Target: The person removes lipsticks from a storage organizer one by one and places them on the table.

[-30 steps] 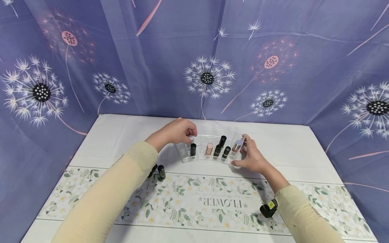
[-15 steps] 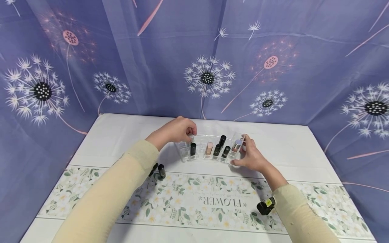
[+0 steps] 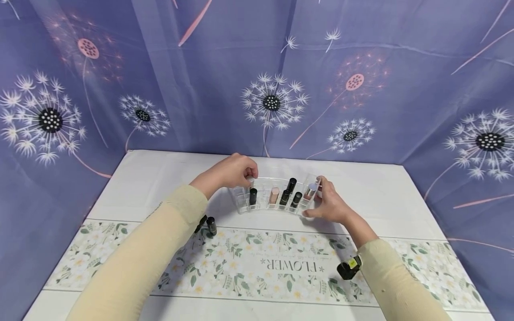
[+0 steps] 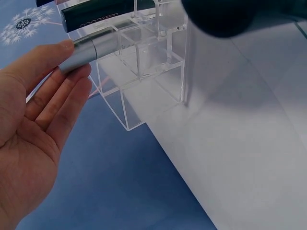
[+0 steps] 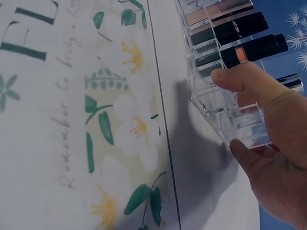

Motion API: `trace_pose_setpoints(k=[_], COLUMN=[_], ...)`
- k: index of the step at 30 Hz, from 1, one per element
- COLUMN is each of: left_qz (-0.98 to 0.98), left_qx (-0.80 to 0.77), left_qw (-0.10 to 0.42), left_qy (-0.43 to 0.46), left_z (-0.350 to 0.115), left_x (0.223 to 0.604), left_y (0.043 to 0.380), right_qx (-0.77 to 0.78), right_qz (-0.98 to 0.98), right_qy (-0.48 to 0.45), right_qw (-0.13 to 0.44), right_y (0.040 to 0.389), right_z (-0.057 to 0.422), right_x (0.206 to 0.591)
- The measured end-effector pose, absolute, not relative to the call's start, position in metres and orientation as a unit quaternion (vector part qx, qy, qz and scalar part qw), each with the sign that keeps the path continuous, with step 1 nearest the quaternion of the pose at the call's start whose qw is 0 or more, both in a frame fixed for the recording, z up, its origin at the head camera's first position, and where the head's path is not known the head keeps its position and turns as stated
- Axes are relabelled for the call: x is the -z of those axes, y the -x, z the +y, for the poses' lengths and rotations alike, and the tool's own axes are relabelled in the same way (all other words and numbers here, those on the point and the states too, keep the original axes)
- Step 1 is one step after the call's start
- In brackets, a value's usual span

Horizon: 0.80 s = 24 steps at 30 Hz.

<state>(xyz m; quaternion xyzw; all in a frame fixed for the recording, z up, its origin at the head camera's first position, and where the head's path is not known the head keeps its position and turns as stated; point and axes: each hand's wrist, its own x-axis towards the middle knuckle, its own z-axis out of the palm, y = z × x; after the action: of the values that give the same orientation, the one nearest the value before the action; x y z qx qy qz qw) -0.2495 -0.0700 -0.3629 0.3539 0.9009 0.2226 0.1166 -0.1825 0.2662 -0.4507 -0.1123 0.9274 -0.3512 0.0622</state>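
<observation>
A clear acrylic lipstick organizer [image 3: 263, 207] stands on the table. My left hand [image 3: 237, 171] is at its left end, thumb and fingers pinching a silver lipstick [image 4: 86, 52] whose lower part is inside a compartment. Beside that tube is a black lipstick [image 4: 108, 14] with lettering. At the right end my right hand [image 3: 331, 206] grips the organizer, its thumb at the front edge. A silver-capped lipstick [image 3: 311, 191] stands close to those fingers. Several others are in the slots, among them a pink one [image 3: 274, 195] and a black one [image 3: 253, 196].
A black tube [image 3: 212, 226] is on the table beside the left forearm, near a dark object [image 3: 201, 224] partly hidden by the sleeve. A flower-printed band [image 3: 257, 267] crosses the white tabletop. Purple dandelion curtains [image 3: 209, 89] surround the back and sides.
Both hands keep their places on the silver lipstick and the organizer. The head view has shifted slightly, and the right forearm has moved a little.
</observation>
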Motion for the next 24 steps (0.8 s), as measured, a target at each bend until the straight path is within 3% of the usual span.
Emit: trace_pose_setpoints(k=[24], left_qz=[0.898], left_qx=[-0.215], left_qw=[0.111], left_qy=[-0.368], left_z=[-0.074], left_x=[0.347], left_y=[0.248], right_qx=[0.349], right_qz=[0.928], right_qy=[0.109], right_qw=[0.073], right_y=[0.184], right_z=[0.263], right_x=[0.446])
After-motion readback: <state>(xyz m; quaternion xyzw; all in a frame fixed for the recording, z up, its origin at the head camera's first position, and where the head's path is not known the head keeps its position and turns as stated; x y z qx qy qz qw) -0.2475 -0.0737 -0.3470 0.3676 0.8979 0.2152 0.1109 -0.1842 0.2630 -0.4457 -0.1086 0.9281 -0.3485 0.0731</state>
